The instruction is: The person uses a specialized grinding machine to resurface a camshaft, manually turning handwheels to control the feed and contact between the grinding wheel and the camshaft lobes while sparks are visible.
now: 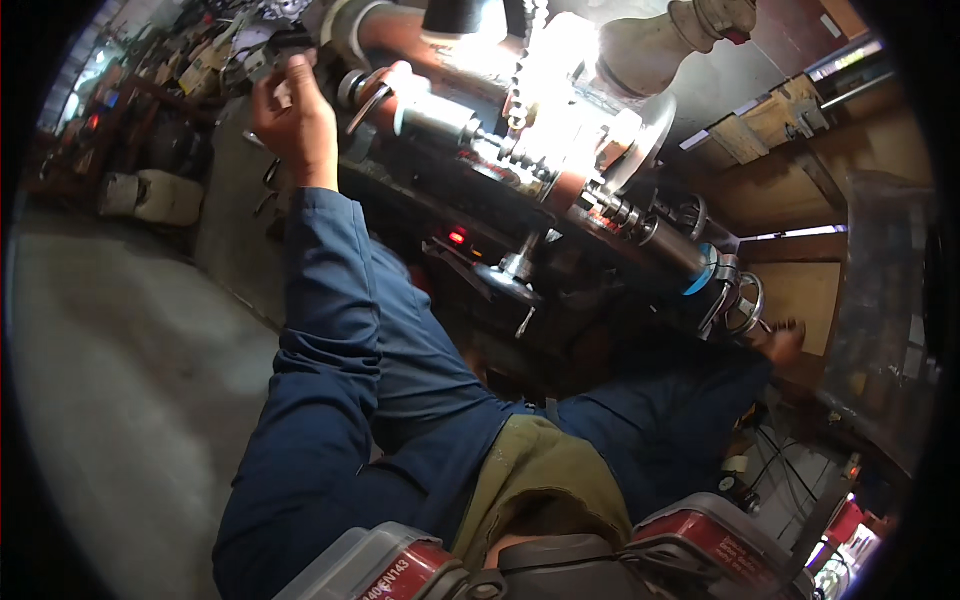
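Note:
My left hand point(300, 115) is raised beside the left end of a grinding machine, its fingers curled and thumb up. Something small and pale shows in it, too unclear to name. Close by is a curved metal lever point(371, 107) on the machine's left headstock point(432, 115). A metal shaft with several lobes point(520, 158) runs across the machine between its ends, partly lost in glare. At the far right, my right hand point(785, 343), in shadow, is closed at the handle of a metal handwheel point(748, 303). The machine's right end point(675, 252) carries a blue band.
A bright lamp point(465, 18) hangs over the shaft, beside a large grinding wheel point(650, 140). A second handwheel point(512, 280) juts from the machine's front. Wooden panels point(800, 215) stand at right; cluttered shelves point(180, 85) and a pale container point(165, 197) are at left.

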The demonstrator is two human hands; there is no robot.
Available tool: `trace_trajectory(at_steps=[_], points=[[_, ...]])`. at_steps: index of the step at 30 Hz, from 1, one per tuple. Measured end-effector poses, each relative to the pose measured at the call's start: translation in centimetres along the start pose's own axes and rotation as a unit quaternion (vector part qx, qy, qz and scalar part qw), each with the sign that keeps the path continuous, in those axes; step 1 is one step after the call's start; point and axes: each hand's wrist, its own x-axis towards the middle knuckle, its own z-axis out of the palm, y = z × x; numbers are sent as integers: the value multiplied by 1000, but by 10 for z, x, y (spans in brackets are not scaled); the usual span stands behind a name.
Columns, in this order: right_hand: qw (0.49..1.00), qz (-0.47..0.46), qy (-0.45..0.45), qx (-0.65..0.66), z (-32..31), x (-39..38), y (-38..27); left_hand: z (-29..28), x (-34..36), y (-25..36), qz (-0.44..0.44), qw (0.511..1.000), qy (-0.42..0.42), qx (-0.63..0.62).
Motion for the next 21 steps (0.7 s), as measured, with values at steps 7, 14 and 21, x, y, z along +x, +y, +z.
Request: trace_trajectory(at_steps=[7, 14, 21], points=[[886, -305, -32, -349, 25, -232, -70, -160, -19, -44, -196, 972, 130, 8], [726, -495, -109, -465, 23, -246, -105, -319, -242, -167, -343, 799, -209, 447], [853, -315, -65, -412, 38, -312, -49, -290, -288, -186, -230, 821, -177, 492]])
